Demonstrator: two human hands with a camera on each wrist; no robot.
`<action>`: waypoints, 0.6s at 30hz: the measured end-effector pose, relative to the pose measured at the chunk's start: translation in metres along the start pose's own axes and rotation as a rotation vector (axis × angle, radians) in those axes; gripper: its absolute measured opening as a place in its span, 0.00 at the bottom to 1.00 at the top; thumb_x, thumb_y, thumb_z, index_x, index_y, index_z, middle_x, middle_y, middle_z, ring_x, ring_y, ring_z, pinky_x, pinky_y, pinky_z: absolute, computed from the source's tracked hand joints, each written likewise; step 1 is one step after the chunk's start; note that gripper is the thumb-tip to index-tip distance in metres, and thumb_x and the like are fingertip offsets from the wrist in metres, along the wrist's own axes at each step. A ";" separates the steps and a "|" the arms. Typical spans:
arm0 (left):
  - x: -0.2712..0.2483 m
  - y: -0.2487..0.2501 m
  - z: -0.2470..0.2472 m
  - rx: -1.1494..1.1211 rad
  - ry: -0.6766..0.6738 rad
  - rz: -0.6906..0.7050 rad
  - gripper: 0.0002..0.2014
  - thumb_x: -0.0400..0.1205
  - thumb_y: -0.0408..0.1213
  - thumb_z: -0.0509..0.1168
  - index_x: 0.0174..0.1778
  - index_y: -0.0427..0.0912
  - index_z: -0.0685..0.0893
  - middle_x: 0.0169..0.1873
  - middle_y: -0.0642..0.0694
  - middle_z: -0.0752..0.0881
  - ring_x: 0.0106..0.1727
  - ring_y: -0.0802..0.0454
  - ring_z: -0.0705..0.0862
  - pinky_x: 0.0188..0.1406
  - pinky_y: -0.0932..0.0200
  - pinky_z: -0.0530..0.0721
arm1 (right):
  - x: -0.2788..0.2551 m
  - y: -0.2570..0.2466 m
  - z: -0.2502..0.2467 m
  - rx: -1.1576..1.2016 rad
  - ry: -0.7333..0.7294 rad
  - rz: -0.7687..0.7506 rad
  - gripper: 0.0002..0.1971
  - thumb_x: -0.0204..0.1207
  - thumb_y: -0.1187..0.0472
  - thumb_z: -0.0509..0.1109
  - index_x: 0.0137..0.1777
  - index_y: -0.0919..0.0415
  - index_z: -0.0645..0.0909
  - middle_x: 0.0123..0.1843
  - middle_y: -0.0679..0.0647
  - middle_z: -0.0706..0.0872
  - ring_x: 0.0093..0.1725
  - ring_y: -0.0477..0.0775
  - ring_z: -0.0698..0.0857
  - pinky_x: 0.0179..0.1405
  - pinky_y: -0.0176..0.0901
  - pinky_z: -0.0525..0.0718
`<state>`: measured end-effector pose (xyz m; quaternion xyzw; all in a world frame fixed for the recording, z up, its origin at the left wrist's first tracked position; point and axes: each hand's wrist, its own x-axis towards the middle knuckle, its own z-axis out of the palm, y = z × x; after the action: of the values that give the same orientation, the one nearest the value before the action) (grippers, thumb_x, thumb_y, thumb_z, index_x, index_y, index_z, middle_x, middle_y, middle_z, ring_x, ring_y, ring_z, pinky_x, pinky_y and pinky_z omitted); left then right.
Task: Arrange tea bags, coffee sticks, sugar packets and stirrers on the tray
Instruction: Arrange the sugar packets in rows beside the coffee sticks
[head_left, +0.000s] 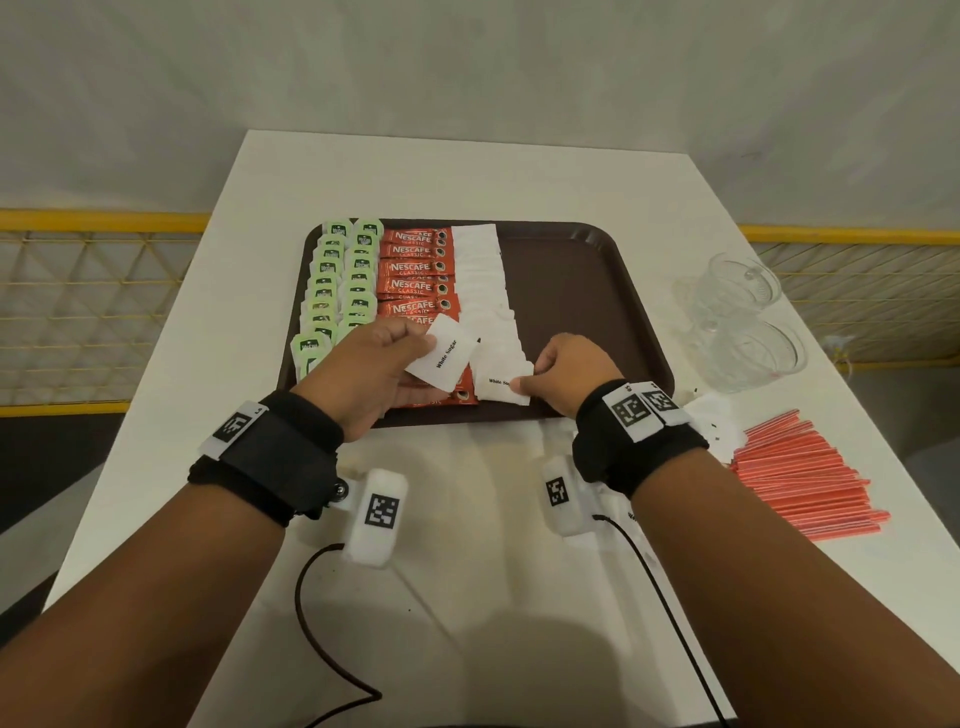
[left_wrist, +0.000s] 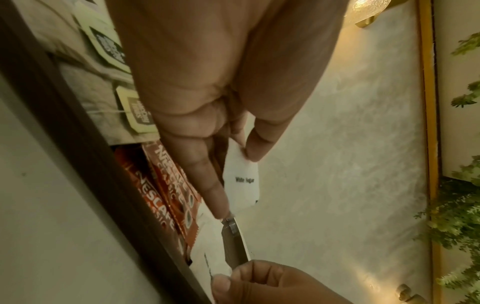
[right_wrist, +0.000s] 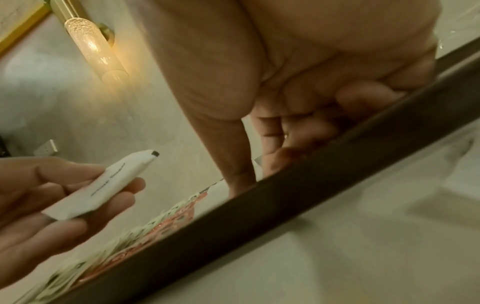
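A dark brown tray (head_left: 587, 291) holds two columns of green tea bags (head_left: 337, 291), a column of red coffee sticks (head_left: 415, 275) and a column of white sugar packets (head_left: 483, 280). My left hand (head_left: 374, 364) holds a white sugar packet (head_left: 440, 353) above the tray's near part; the left wrist view shows the same packet (left_wrist: 241, 181) pinched between thumb and fingers. My right hand (head_left: 566, 369) pinches another sugar packet (head_left: 501, 384) lying at the near end of the sugar column. Red stirrers (head_left: 800, 478) lie in a pile on the table at the right.
The white table (head_left: 467, 519) carries two clear glass cups (head_left: 743, 322) right of the tray and a few loose white packets (head_left: 711, 426) beside the stirrers. Yellow mesh railing (head_left: 93, 306) runs behind the table on both sides. The tray's right half is bare.
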<state>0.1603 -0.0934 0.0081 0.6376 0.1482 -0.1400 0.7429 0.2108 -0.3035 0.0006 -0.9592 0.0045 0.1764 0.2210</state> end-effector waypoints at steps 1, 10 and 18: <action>-0.001 0.000 0.001 -0.002 -0.018 0.001 0.04 0.87 0.34 0.62 0.52 0.38 0.81 0.57 0.40 0.88 0.55 0.43 0.90 0.48 0.49 0.92 | -0.003 -0.001 -0.002 0.007 0.043 -0.008 0.17 0.74 0.47 0.75 0.51 0.60 0.78 0.40 0.51 0.81 0.44 0.53 0.83 0.44 0.46 0.80; 0.001 0.000 0.017 0.309 -0.148 0.146 0.09 0.85 0.33 0.66 0.59 0.38 0.87 0.54 0.42 0.90 0.55 0.46 0.90 0.52 0.48 0.91 | -0.023 -0.023 -0.022 0.204 0.054 -0.339 0.07 0.77 0.53 0.73 0.48 0.56 0.83 0.39 0.48 0.82 0.39 0.46 0.81 0.39 0.35 0.76; 0.011 -0.014 0.031 0.860 0.049 0.336 0.12 0.78 0.33 0.75 0.57 0.44 0.85 0.45 0.51 0.85 0.45 0.57 0.84 0.43 0.69 0.79 | -0.019 0.002 -0.010 0.174 -0.003 -0.134 0.08 0.74 0.57 0.77 0.41 0.55 0.80 0.39 0.52 0.84 0.43 0.52 0.84 0.53 0.47 0.84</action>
<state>0.1661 -0.1262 -0.0051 0.9063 -0.0113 -0.0514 0.4194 0.1958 -0.3108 0.0149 -0.9344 -0.0446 0.1614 0.3146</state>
